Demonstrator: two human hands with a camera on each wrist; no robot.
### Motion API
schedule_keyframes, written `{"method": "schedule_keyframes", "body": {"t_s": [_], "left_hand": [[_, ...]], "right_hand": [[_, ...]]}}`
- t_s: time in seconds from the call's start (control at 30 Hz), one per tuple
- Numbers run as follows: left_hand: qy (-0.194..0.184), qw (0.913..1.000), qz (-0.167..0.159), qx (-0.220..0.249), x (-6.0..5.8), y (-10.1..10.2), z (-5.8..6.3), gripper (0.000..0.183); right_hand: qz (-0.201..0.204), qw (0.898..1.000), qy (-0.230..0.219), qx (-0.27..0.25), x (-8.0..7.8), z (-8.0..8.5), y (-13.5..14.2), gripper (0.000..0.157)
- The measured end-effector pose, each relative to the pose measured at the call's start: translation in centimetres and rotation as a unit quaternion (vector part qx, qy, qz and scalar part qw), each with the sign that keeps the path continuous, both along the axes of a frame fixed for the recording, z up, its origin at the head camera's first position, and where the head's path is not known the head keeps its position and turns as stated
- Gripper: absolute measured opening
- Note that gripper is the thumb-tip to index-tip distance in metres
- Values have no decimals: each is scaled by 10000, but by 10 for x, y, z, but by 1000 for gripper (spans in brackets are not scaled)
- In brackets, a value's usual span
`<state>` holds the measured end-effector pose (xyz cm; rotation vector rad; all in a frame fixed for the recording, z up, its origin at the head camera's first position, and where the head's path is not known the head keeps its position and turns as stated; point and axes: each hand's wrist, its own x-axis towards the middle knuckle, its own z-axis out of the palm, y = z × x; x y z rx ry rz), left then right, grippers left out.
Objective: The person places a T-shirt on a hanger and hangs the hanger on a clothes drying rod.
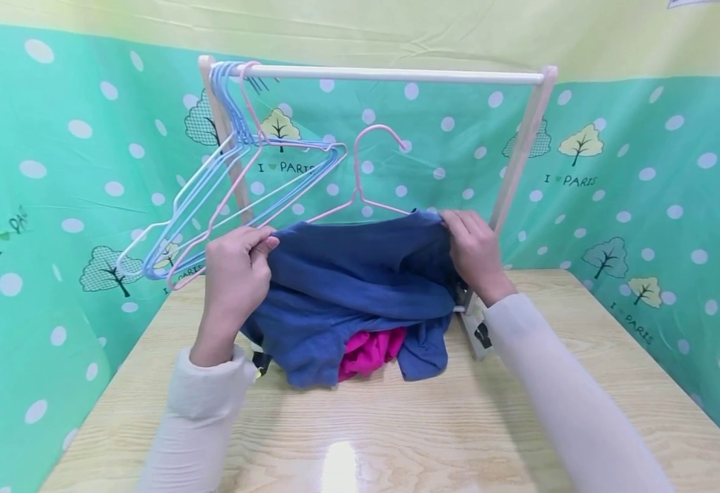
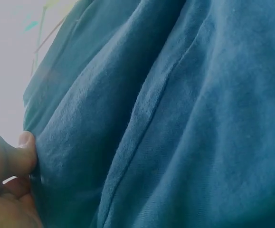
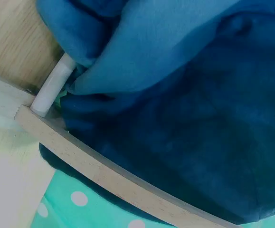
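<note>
A dark blue garment (image 1: pixel 360 274) hangs stretched between both hands in the head view, its lower part bunched toward the table. My left hand (image 1: pixel 236 274) pinches its upper left edge; in the left wrist view the thumb (image 2: pixel 27 147) presses against the blue fabric (image 2: pixel 142 123). My right hand (image 1: pixel 473 250) grips the upper right edge in the head view. Between the hands a pink hanger (image 1: pixel 357 168) rises above the garment, its hook free and its lower part hidden behind the cloth. The right wrist view shows loose blue folds (image 3: pixel 175 118) but not the hand.
Blue and pink hangers (image 1: pixel 230 109) hang at the left end of the rack's white bar (image 1: pixel 384 74). A rack post (image 1: pixel 523 150) stands behind my right hand; the right wrist view shows fabric beside a post (image 3: pixel 104 175). Magenta cloth (image 1: pixel 372 352) lies below the garment, above the wooden table (image 1: pixel 433 431).
</note>
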<state>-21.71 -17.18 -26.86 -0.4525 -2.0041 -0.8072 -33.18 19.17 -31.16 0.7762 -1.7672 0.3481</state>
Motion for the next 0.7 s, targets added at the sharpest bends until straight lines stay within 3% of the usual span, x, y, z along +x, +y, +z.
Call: {"method": "schedule_keyframes", "body": {"t_s": [0.33,0.7], "left_hand": [[3,9997,-60,-221,-3,0,-2,16],[78,9992,-199,-349,-4,0,-4,14]], "right_hand": [[-73,9995,-317,-19,8,-4,3,15],[46,9945,-796,-684,18,-15,0,18]]}}
